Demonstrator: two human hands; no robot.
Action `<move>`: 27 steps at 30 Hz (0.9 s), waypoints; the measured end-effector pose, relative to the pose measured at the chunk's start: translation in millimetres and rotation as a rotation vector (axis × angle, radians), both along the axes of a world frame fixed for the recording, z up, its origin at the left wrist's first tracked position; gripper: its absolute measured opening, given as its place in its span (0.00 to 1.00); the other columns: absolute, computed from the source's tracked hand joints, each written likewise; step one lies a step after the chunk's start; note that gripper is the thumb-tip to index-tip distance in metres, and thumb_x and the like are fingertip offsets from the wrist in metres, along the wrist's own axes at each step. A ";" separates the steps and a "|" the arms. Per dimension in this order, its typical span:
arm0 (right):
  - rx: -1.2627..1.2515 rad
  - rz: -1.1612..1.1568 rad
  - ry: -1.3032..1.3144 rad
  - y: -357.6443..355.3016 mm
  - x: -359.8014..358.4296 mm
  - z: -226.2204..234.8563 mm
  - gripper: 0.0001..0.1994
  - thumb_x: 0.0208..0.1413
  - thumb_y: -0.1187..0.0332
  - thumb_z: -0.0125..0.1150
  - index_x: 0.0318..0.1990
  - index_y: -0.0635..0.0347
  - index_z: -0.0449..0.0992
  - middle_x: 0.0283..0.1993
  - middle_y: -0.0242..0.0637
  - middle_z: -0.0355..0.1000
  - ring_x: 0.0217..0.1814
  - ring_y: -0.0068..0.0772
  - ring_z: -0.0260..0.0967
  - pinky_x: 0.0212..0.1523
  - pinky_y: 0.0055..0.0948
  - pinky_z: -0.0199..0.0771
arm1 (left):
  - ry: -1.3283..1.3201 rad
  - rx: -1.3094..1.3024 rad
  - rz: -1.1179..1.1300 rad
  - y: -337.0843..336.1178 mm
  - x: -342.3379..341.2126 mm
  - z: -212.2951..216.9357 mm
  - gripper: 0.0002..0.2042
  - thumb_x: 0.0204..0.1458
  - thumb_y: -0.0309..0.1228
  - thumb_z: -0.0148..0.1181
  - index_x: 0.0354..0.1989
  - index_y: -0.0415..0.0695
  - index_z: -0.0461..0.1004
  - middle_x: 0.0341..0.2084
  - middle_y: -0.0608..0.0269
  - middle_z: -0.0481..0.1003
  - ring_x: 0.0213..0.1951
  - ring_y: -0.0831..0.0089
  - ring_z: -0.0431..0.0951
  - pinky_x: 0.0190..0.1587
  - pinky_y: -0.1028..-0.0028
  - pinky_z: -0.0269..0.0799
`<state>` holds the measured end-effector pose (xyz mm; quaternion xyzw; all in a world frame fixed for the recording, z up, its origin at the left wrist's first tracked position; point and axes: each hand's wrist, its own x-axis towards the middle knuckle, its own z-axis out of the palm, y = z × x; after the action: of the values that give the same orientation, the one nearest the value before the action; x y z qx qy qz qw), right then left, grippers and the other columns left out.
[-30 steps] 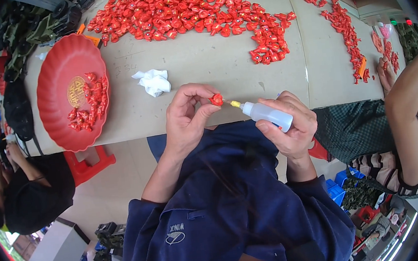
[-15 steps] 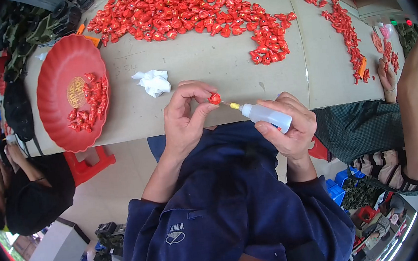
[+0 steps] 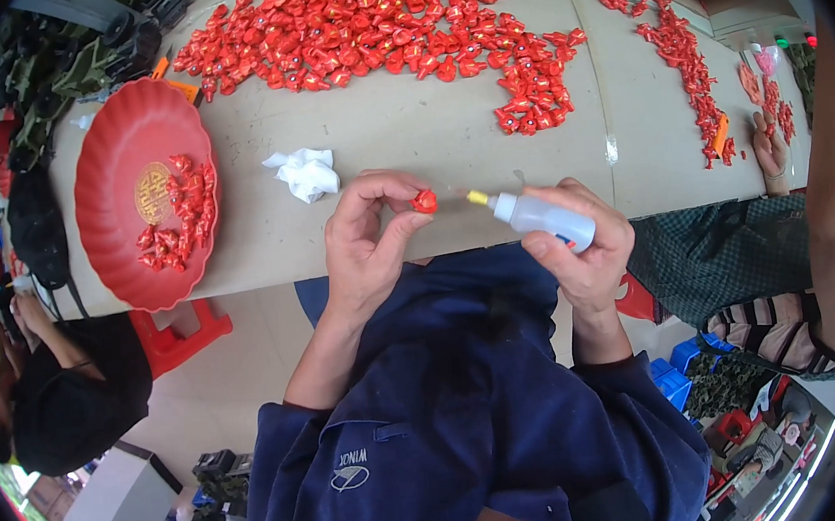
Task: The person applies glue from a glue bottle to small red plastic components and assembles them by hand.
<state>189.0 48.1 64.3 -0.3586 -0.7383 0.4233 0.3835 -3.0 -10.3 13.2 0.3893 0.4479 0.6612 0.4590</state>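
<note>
A small red piece (image 3: 424,202), its details too tiny to tell, is pinched between the left hand's (image 3: 365,235) thumb and finger near the table (image 3: 425,124) edge. The right hand (image 3: 592,244) grips a translucent bottle (image 3: 542,218), partly hiding it. Beyond, a red heap (image 3: 355,25) is cut off.

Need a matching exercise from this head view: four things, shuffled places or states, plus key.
Things
1. single glossy red piece
2. translucent yellow-tipped plastic bottle
3. crumpled white sheet
4. red scalloped tray

Places or states
A. on the beige flat table, between tray and left hand
B. holding a cluster of small red pieces
C. gripped in the right hand
D. pinched in the left hand

Pairs: 1-D, 2-C, 3-A, 4-B
</note>
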 end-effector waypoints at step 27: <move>0.110 -0.268 -0.348 140.6 -3.3 -3.4 0.08 0.46 0.71 0.60 0.35 0.63 0.77 0.29 0.35 0.74 0.30 0.21 0.68 0.29 0.21 0.65 | -0.676 -0.132 -0.227 -9.9 -2.2 -4.4 0.08 0.49 0.18 0.53 0.37 0.39 0.69 0.28 0.51 0.74 0.28 0.70 0.76 0.31 0.74 0.74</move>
<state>185.7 188.6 60.9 -0.4996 -0.7611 0.2594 0.3223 -5.3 -20.2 8.8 0.1655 0.2664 0.6671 0.6757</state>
